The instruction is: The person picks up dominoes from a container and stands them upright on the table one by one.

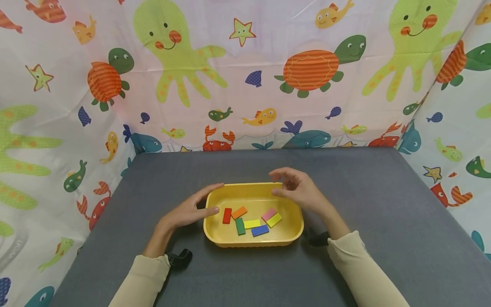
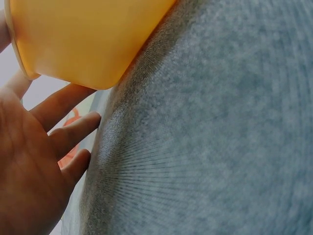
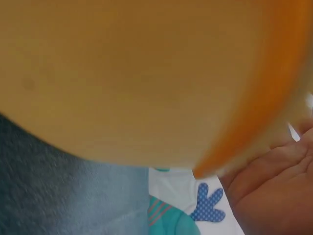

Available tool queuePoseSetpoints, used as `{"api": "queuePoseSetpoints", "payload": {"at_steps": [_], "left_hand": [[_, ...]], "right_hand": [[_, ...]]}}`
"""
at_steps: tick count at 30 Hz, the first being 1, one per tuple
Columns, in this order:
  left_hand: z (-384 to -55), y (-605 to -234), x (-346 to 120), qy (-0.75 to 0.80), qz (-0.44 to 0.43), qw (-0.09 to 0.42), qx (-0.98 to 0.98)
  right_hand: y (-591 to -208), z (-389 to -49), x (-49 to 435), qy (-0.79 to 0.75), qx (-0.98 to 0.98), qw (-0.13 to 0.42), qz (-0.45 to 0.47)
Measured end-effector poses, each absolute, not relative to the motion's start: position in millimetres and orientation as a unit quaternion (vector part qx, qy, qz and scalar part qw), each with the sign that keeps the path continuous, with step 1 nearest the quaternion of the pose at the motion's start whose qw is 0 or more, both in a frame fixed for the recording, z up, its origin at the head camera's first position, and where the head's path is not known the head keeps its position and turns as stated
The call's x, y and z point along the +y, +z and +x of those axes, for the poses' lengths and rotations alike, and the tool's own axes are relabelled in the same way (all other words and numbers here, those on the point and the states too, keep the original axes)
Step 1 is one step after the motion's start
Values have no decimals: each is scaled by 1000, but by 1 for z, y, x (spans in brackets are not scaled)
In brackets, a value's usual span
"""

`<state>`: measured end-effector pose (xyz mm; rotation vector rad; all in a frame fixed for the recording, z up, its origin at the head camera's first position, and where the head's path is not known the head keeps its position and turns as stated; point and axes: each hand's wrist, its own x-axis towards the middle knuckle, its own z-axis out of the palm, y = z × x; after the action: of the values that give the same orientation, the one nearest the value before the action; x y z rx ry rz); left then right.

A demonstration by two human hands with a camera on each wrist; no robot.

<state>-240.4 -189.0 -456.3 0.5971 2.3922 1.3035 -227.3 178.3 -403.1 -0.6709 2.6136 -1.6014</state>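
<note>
A yellow plastic tray (image 1: 255,194) with rounded corners sits on the table with several small flat blocks on its floor. Toward its left side lie a red block (image 1: 227,215), an orange block (image 1: 239,212) and a green block (image 1: 240,226). A yellow block (image 1: 252,224) and a blue block (image 1: 260,230) lie mid-tray; a pink block (image 1: 269,214) touches a second yellow block (image 1: 274,220) farther right. My left hand (image 1: 189,209) rests at the tray's left end, thumb over the rim, fingers fairly straight and spread. Above the back right corner, my right hand (image 1: 301,189) has loosely bent fingers, thumb apart, nothing visible between them.
Dark grey cloth covers the table (image 1: 245,277). A fabric curtain (image 1: 245,42) printed with sea animals stands along the back and both sides. Black wrist straps, one near each cuff, show beside the tray.
</note>
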Motion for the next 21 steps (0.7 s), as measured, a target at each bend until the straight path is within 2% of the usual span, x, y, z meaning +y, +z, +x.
{"api": "queuePoseSetpoints", "payload": {"at_steps": [21], "left_hand": [[-242, -457, -189, 464, 211, 182, 841]], "right_hand": [[-416, -213, 139, -496, 827, 88, -249]]}}
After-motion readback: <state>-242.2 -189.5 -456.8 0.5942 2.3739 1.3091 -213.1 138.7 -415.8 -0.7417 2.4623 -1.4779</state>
